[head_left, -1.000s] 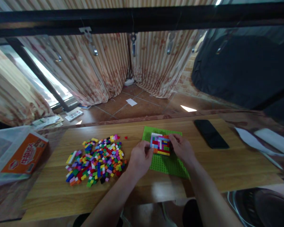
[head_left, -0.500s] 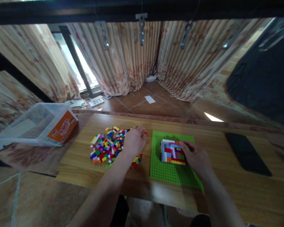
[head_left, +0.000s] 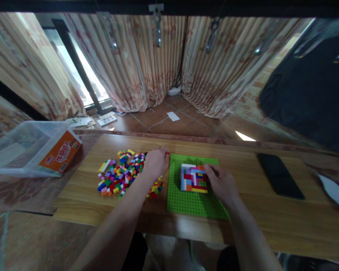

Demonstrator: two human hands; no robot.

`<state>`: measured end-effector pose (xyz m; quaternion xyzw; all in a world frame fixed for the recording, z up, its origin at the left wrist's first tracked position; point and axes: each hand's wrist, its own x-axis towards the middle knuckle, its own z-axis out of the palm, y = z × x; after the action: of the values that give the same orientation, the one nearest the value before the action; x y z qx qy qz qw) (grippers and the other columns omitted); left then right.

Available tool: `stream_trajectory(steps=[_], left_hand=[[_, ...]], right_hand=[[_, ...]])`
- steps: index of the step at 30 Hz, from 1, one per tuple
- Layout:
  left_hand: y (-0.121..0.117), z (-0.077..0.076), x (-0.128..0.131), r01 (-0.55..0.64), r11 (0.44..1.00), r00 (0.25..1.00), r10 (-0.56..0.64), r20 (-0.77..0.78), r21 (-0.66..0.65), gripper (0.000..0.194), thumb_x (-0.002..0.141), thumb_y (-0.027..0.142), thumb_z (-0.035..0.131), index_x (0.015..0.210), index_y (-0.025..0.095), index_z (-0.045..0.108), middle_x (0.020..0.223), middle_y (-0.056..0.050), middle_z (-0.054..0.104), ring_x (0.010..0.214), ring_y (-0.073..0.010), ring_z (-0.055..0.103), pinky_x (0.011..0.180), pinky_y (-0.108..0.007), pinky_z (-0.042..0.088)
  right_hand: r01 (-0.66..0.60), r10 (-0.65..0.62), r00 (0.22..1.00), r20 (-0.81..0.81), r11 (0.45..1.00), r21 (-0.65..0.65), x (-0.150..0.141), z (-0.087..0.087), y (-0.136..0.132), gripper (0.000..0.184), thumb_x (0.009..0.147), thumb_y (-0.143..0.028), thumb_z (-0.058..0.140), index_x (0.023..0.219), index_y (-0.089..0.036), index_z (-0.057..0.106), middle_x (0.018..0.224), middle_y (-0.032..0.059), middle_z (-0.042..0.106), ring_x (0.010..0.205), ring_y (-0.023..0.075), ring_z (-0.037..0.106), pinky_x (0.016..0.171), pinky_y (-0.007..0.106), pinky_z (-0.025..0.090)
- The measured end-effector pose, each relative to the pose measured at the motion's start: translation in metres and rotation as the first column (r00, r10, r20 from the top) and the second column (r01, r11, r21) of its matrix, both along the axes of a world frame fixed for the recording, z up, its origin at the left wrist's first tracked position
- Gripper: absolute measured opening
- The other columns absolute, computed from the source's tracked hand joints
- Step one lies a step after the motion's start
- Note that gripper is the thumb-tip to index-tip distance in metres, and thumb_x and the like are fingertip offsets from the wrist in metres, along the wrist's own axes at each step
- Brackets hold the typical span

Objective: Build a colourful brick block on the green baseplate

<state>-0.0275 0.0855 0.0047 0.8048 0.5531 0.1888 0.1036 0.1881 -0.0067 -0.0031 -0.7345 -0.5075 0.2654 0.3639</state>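
My left hand (head_left: 156, 162) is closed, fingers bent together, over the right side of a pile of loose toy bricks (head_left: 121, 175). A small red brick (head_left: 167, 153) shows at its fingertips, close to the green baseplate's upper left corner. On that baseplate (head_left: 192, 205) sits a low square build of multicoloured bricks (head_left: 194, 178), with a white row along its far edge. My right hand (head_left: 220, 183) has its thumb and fingers closed at the build's far right corner; the fingers hide part of that side.
The wooden table (head_left: 81, 195) carries a dark flat phone-like slab (head_left: 279, 175) at the right. At the left stands a clear plastic bin (head_left: 31, 150) with an orange label. A white sheet (head_left: 335, 192) lies at the far right. A dark bar (head_left: 186, 8) crosses overhead.
The camera view has shifted, so the scene sits further left. My left hand with the red brick has come closer to the baseplate. My right hand stays at the build's corner.
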Motion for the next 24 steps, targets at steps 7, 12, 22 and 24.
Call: stream_trajectory(steps=[7,12,22,24], left_hand=[[-0.015,0.003,0.022,0.221,0.975,0.823,-0.180,0.539,-0.011,0.014,0.084,0.017,0.055,0.087,0.018,0.069,0.083,-0.002,0.074,0.076,-0.0137,0.069,0.072,-0.024,0.052],[-0.019,-0.002,0.030,0.275,0.961,0.750,-0.207,0.629,-0.012,0.014,0.083,0.018,0.058,0.088,0.019,0.072,0.083,-0.001,0.074,0.075,-0.0136,0.069,0.073,-0.024,0.054],[-0.037,0.016,0.043,0.361,0.925,0.663,-0.166,0.730,-0.117,0.017,0.080,0.014,0.060,0.087,0.019,0.074,0.086,-0.003,0.075,0.078,-0.0147,0.068,0.076,-0.026,0.054],[-0.040,0.016,0.045,0.393,0.906,0.600,-0.122,0.790,-0.159,0.015,0.079,0.014,0.060,0.085,0.018,0.073,0.085,-0.003,0.075,0.077,-0.0143,0.068,0.075,-0.026,0.054]], right_hand=[[0.087,-0.088,0.996,0.014,0.994,0.068,-0.002,0.004,-0.001,0.045,0.088,-0.053,0.047,0.090,-0.016,0.073,0.069,0.0043,0.070,0.060,0.0191,0.063,0.059,0.029,0.046],[0.108,-0.125,0.990,0.060,0.966,0.236,-0.012,0.008,-0.002,0.036,0.088,-0.045,0.051,0.090,-0.015,0.072,0.085,0.0085,0.072,0.074,0.0199,0.065,0.070,0.031,0.049],[-0.040,0.059,0.998,-0.025,0.882,0.469,-0.029,0.013,0.000,0.020,0.089,-0.033,0.055,0.092,-0.025,0.073,0.096,0.0055,0.071,0.095,0.0202,0.064,0.088,0.036,0.049],[-0.021,0.071,0.993,-0.089,0.882,0.472,-0.032,0.011,0.001,0.018,0.087,-0.033,0.058,0.092,-0.025,0.074,0.094,0.0048,0.071,0.092,0.0195,0.064,0.086,0.035,0.050]])
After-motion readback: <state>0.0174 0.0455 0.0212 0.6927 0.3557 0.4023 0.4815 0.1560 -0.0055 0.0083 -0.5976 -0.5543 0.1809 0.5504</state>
